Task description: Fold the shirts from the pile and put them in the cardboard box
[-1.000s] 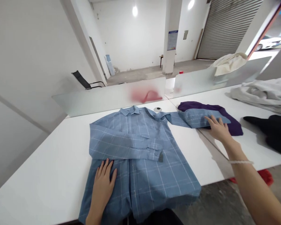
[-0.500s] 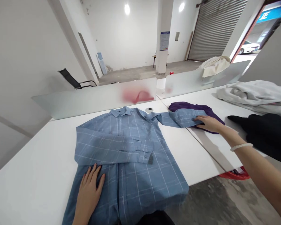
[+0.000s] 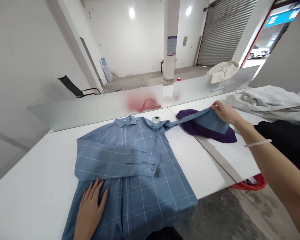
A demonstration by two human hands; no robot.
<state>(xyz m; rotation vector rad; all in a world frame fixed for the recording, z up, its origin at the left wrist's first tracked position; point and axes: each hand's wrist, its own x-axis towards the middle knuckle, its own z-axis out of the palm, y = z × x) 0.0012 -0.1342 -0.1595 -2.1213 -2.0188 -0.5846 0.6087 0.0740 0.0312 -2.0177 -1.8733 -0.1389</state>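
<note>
A blue checked long-sleeved shirt [image 3: 150, 190] lies front side up on the white table [image 3: 27, 173], its collar toward the far side. One sleeve is folded across the chest, with the cuff near the middle. My left hand [image 3: 91, 203] rests flat on the shirt's lower left part, fingers spread. Out to the right, my right hand [image 3: 223, 111] pinches the other sleeve near its end and holds it raised. That sleeve stretches from the shoulder over a folded purple garment [image 3: 210, 133], partly covering it.
Frosted dividers [image 3: 100, 108] run along the table's far edge, with a cream cloth [image 3: 223, 71] draped over the right one. White garments [image 3: 267, 98] and a black garment [image 3: 285, 140] lie at the right. A red bag [image 3: 252, 183] is below the table edge.
My right hand has lifted the sleeve's end up off the purple garment, and the sleeve now hangs from it. My left hand stays flat on the shirt.
</note>
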